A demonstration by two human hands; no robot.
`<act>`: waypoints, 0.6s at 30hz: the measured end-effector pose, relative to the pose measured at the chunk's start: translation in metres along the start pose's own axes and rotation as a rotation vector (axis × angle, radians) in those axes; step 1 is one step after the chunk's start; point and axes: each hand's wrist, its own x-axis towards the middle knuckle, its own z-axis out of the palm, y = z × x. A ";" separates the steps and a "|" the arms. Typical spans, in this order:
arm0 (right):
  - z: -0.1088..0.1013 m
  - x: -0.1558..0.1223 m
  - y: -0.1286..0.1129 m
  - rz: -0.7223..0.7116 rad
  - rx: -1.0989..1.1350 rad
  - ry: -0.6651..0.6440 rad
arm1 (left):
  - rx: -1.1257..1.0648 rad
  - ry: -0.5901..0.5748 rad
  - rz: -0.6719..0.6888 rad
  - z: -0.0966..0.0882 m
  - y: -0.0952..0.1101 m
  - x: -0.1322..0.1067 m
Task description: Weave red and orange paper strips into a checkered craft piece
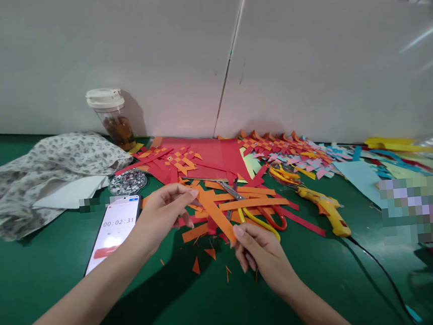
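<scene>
My left hand [169, 204] pinches the upper end of an orange paper strip [216, 215]. The strip's lower end is between the thumb and fingers of my right hand [260, 252], so it slants across in front of me. Behind it lie loose orange strips [254, 203] and red strips [307, 222] in a heap. Scissors [262, 222] with red and yellow handles rest in that heap, partly covered by a strip. Small orange scraps [196, 266] are scattered on the green table [168, 308] below my hands.
To the left are a phone [114, 224] running a timer, a patterned cloth [49, 162] and a lidded cup [114, 121]. Red sheets [216, 157] and woven paper fish [180, 158] lie at the back. A yellow glue gun [326, 208] with a black cord sits right.
</scene>
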 end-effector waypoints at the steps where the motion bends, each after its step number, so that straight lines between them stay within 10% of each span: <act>1: 0.000 0.000 0.000 0.000 0.000 0.000 | -0.002 -0.002 0.001 0.000 0.000 0.000; 18: 0.000 0.001 0.000 -0.075 -0.058 0.023 | 0.003 0.004 -0.009 0.000 0.002 0.000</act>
